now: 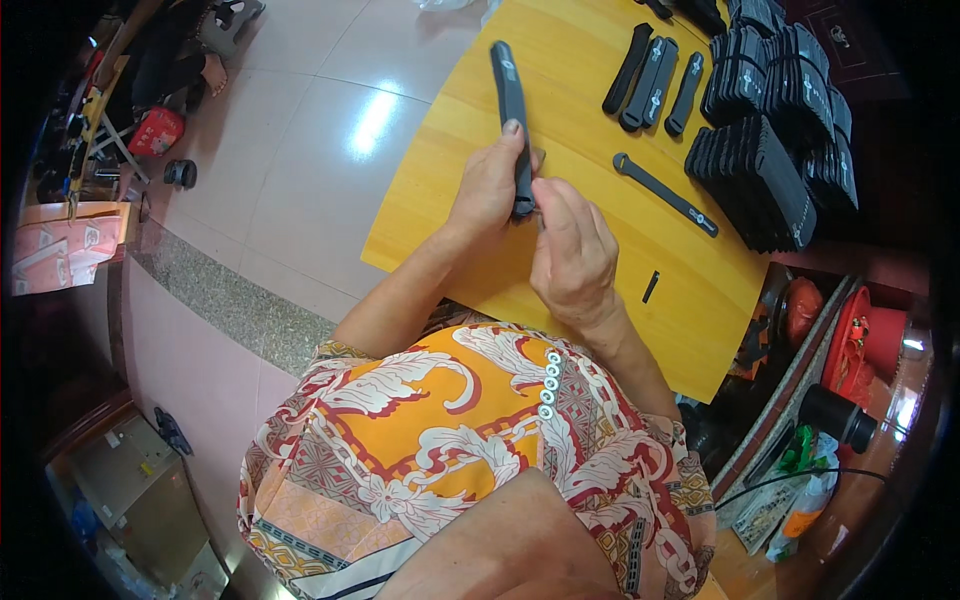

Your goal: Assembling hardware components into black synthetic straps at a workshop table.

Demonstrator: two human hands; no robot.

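My left hand is closed round a dark grey strap bundle, its thumb lying along the top. The bundle stands out over the yellow table, its far end pointing away from me. At its near end, my right hand has thumb and fingers pinched together, touching or almost touching the strap. What sits between those fingertips is too small to make out. To the right lies a single grey strap with a rounded, slotted head. A short black strip rests near the table's front edge.
Several loose straps lie at the back of the yellow table. Tall piles of banded straps crowd its right side. Beyond the right edge stand a red container and a black cylinder. Another person's foot shows far left.
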